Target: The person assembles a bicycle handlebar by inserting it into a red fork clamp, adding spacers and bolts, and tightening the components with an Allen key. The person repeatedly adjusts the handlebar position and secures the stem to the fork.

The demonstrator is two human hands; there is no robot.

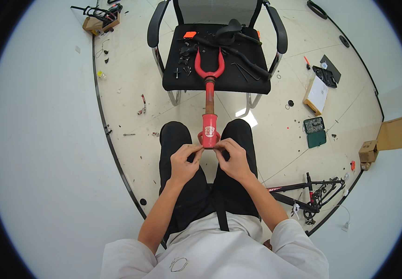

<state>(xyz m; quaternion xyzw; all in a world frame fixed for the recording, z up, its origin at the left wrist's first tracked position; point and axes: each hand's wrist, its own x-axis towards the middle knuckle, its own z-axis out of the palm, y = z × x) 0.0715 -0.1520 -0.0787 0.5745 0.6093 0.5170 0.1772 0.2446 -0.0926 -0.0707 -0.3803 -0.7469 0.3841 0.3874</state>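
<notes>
A red bicycle frame piece [209,126] with a rusty steerer tube and red fork [209,69] reaches from my knees to a black chair [217,74]. The fork end rests on the chair seat. My left hand [184,160] and my right hand [233,158] meet at the near end of the red tube, fingertips pinching at its lower rim. Both hands touch the tube from either side, above my black trousers.
The chair seat carries black bike parts, a saddle [229,29], hex keys and an orange item [189,34]. On the floor lie a green tool case [314,131], cardboard boxes [368,151], a black bike frame [310,190] and scattered small parts.
</notes>
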